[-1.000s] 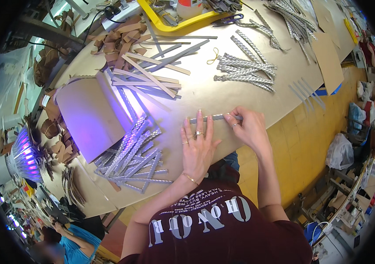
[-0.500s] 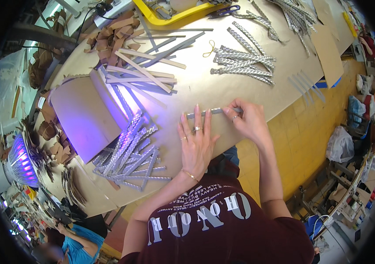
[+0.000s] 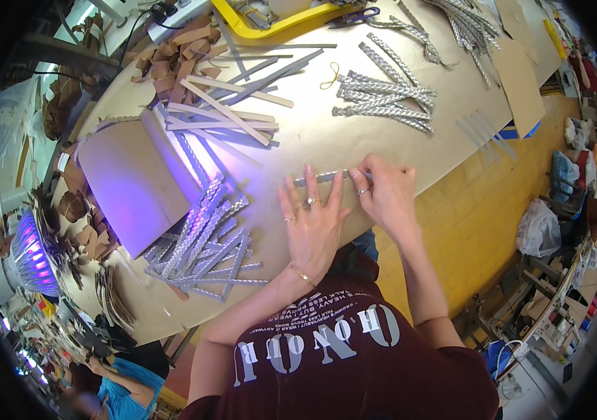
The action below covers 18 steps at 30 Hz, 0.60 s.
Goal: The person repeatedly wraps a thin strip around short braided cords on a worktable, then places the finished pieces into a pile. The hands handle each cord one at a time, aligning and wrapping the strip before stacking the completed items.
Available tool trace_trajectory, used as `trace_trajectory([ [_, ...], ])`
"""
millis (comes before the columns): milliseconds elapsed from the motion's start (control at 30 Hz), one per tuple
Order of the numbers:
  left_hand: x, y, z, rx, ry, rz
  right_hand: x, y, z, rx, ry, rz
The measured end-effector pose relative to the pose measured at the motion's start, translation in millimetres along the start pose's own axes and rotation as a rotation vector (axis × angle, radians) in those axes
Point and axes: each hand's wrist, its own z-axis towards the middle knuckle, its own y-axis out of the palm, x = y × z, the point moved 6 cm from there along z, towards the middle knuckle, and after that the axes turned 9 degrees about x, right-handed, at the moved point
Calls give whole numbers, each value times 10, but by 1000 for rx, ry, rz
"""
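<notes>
A narrow silver braided strip (image 3: pixel 326 176) lies crosswise on the brown paper-covered table in front of me. My left hand (image 3: pixel 314 227) rests flat with its fingers spread, the fingertips pressing on the strip. At the strip's right end my right hand (image 3: pixel 389 192) is closed in a pinch; the fingers hide that end. Left of my hands lies a loose pile of silver braided strips (image 3: pixel 204 245). Farther off, past my right hand, there is a second bundle of braided strips (image 3: pixel 386 98).
Flat grey and tan strips (image 3: pixel 235 112) lie at the far left near brown scraps (image 3: pixel 183 63). A curved brown sheet (image 3: pixel 134 185) stands beside a purple-lit lamp (image 3: pixel 32 252). At the back are a yellow tray (image 3: pixel 263 31) and dark-handled snips (image 3: pixel 354 17). Thin translucent strips (image 3: pixel 484 133) lie near the right table edge.
My right hand has shifted slightly left along the strip, and its fingers have curled in more. The left hand stays flat on the strip, its fingers spread a little wider.
</notes>
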Motion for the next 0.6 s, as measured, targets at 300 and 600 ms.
trace_trajectory([
  [300,-162,-224,-140,-115,13,-207,-258,106,12,-68,20,65],
  [600,-134,50,-137,-147,-24,-270,-278,247,-55,-120,6,118],
])
